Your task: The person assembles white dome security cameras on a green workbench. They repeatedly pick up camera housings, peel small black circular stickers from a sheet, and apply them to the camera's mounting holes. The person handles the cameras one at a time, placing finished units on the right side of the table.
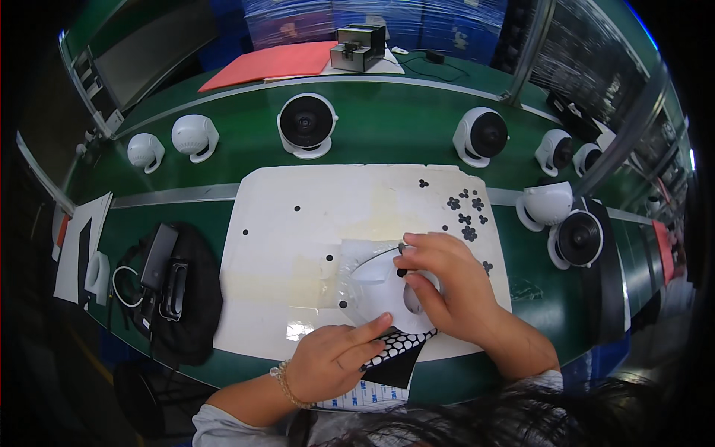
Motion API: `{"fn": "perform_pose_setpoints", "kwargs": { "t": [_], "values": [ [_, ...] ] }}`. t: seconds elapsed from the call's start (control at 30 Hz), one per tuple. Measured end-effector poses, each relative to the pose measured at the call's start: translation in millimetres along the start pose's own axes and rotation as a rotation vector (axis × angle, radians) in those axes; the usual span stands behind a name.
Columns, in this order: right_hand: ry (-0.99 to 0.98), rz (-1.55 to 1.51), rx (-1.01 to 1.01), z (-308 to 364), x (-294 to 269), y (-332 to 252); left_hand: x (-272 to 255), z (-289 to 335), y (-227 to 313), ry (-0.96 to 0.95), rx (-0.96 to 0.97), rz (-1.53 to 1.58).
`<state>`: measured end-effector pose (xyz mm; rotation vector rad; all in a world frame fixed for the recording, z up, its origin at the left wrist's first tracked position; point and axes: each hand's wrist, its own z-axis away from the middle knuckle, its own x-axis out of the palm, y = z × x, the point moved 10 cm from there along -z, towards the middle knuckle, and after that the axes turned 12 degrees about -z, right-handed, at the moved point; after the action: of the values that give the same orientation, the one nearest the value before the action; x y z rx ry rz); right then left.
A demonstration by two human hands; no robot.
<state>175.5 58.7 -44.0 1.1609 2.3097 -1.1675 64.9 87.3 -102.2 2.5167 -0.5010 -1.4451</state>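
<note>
In front of me a white curved camera housing (376,293) lies on a crumpled clear plastic bag (348,277), on a large white mat. My right hand (456,287) reaches over its right side. Thumb and forefinger come close together around a small black round pad (401,273). My left hand (333,363) is at the housing's near edge, its forefinger stretched against the rim. Its other fingers are bent over a black sheet with white circles (396,349); the thumb is hidden. Beneath that sheet lie a plain black piece (395,372) and printed backing paper (365,397).
Loose black pads and flower-shaped clusters (469,233) lie on the white mat (268,261). White cameras with black fronts (307,125) stand around the green table (387,119). To the left is a black bag (197,298) with a dark adapter (159,255). A metal frame post (532,52) rises right.
</note>
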Motion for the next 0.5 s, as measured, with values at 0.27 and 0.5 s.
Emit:
{"fn": "perform_pose_setpoints", "kwargs": {
  "t": [0.27, 0.5],
  "values": [
    [0.030, -0.139, 0.000, 3, 1, 3, -5, -4, 0, 0.109, 0.015, 0.019],
    [0.118, -0.306, 0.074, 7, -5, 21, -6, -4, 2, 0.120, 0.018, 0.013]
  ]
}}
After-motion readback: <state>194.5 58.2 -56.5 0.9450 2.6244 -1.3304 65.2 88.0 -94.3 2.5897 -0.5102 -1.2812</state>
